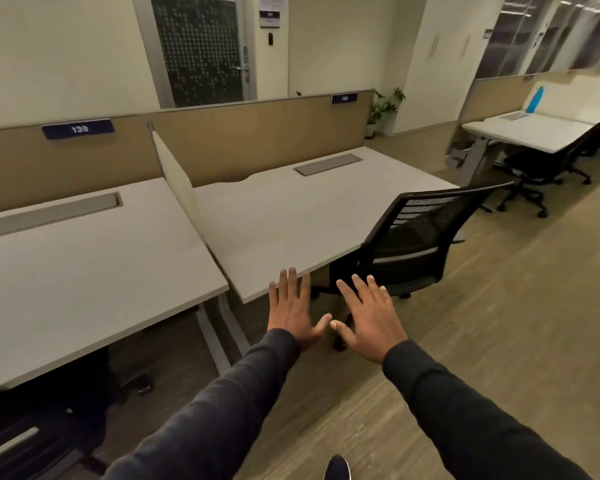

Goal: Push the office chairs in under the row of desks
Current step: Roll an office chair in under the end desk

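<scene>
A black mesh-backed office chair stands at the right desk, its seat partly under the desk's front edge and its back angled to the right. My left hand and my right hand are stretched out side by side, fingers spread, palms down, holding nothing. Both hover in front of the desk's near corner, just left of the chair and not touching it. Another dark chair sits low at the bottom left, tucked under the left desk.
A tan partition with number plates runs behind the desks, and a white divider separates them. More desks and black chairs stand at the far right. Wood-look floor stretches to the right. My shoe shows at the bottom.
</scene>
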Demonstrator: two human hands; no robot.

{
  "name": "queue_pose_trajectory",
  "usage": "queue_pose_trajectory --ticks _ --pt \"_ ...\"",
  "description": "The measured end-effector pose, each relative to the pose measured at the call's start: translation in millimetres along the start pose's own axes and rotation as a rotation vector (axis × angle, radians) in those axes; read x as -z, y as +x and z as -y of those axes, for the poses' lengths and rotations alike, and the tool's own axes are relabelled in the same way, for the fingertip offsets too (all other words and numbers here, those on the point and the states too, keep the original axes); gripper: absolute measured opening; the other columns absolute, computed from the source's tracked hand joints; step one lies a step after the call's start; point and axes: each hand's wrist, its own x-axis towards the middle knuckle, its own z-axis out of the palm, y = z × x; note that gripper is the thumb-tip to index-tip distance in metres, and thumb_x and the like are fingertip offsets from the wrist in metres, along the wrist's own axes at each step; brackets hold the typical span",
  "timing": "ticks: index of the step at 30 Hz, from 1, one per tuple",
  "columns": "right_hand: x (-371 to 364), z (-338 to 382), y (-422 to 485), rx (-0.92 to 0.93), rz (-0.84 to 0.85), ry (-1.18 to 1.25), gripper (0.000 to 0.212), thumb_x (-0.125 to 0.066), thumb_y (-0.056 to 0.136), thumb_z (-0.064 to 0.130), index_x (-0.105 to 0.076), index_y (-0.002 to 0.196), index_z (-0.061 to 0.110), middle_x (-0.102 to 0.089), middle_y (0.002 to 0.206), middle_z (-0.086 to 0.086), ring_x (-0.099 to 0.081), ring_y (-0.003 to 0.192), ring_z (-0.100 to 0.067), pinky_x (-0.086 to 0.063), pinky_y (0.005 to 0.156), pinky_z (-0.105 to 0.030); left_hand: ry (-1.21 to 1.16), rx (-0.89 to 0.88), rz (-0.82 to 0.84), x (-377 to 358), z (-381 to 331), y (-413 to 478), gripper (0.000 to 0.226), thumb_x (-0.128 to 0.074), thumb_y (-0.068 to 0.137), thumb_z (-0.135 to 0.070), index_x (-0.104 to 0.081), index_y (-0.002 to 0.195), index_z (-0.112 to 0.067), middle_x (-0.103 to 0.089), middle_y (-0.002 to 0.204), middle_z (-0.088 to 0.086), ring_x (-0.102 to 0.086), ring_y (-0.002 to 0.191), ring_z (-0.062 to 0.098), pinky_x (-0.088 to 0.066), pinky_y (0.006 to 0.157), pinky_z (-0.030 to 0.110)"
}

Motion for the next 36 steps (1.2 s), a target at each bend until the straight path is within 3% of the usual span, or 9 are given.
queue_pose_trajectory --ticks 11,18,21,24,26,30,36 --pt "23 -236 99 -0.181 -0.011 -0.035 0.084 -0.051 0.093 0.06 -0.019 0.16 0.021 -0.021 0.165 -0.014 -0.012 0.153 -0.036 -0.013 0.122 -0.052 -0.107 -0.121 0.008 -18 -166 222 0.106 -0.045 0.084 -0.073 0.007 0.158 -0.017 0.014 0.165 0.017 0.019 0.15 0.035 0.013 0.119 0.054" --pt "43 -356 144 -0.213 -0.075 0.022 0.084 -0.053 0.094 0.057 -0.015 0.16 0.02 -0.016 0.166 -0.015 -0.008 0.154 -0.036 -0.011 0.124 -0.052 -0.123 -0.118 -0.1 -2 -239 322 0.103 -0.054 0.085 -0.062 0.007 0.157 -0.02 0.011 0.166 0.013 0.015 0.151 0.033 0.007 0.122 0.052" --pt "49 -412 163 -0.201 -0.101 0.017 0.085 -0.055 0.094 0.056 -0.015 0.16 0.02 -0.017 0.165 -0.016 -0.011 0.153 -0.037 -0.014 0.124 -0.053 -0.041 -0.094 -0.093 4 -266 366 0.093 -0.055 0.087 -0.058 -0.008 0.156 -0.017 -0.005 0.165 0.015 0.001 0.152 0.034 -0.006 0.123 0.052" --pt "52 -466 182 -0.182 -0.119 0.026 0.086 -0.056 0.093 0.057 -0.015 0.16 0.021 -0.018 0.165 -0.016 -0.013 0.153 -0.036 -0.016 0.123 -0.052 0.042 -0.09 -0.026 4 -290 403 0.074 -0.053 0.088 -0.061 -0.035 0.145 -0.016 -0.042 0.146 0.013 -0.035 0.136 0.032 -0.03 0.112 0.047" --pt "53 -504 192 -0.15 -0.118 0.012 0.087 -0.055 0.092 0.058 -0.016 0.16 0.021 -0.018 0.165 -0.016 -0.015 0.152 -0.037 -0.017 0.123 -0.052 0.088 -0.012 -0.012 3 -306 422 0.07 -0.048 0.088 -0.068 -0.045 0.135 -0.016 -0.052 0.134 0.01 -0.046 0.124 0.03 -0.035 0.105 0.046" --pt "57 -579 205 -0.079 -0.058 0.009 0.089 -0.055 0.091 0.061 -0.014 0.16 0.022 -0.016 0.165 -0.017 -0.014 0.152 -0.038 -0.018 0.122 -0.051 0.107 0.142 -0.028 -5 -331 429 0.091 -0.031 0.076 -0.092 -0.055 0.121 -0.017 -0.057 0.122 0.007 -0.053 0.111 0.028 -0.041 0.095 0.044" --pt "65 -654 240 0.003 0.013 -0.03 0.099 -0.046 0.087 0.076 -0.007 0.161 0.023 -0.004 0.167 -0.019 -0.004 0.153 -0.04 -0.01 0.124 -0.052 0.179 0.17 -0.071 -17 -353 407 0.092 -0.022 0.067 -0.098 -0.054 0.105 -0.02 -0.057 0.105 0.003 -0.05 0.092 0.021 -0.042 0.082 0.039"
